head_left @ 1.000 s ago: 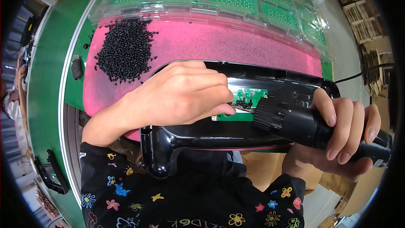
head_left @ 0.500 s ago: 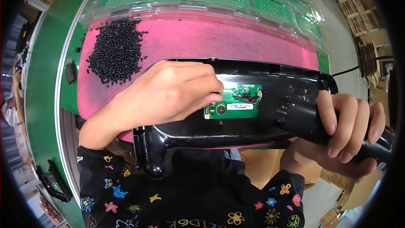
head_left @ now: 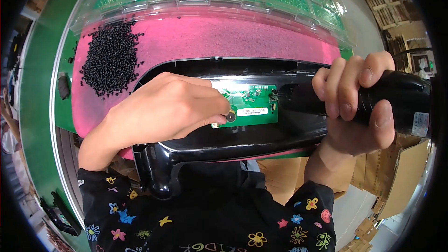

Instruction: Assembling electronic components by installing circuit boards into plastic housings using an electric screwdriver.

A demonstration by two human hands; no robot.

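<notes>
With the right hand (head_left: 347, 94), grips a black electric screwdriver (head_left: 403, 100) at the right edge of a green circuit board (head_left: 254, 120) in a black plastic housing (head_left: 266, 137). Pinches the left hand (head_left: 175, 107) closed beside the board's round black buzzer (head_left: 231, 117); cannot tell whether holding anything.

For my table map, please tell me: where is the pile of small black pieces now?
In the head view, the pile lies at the upper left, on the pink mat, close to the clear tray and beyond the left hand.
</notes>
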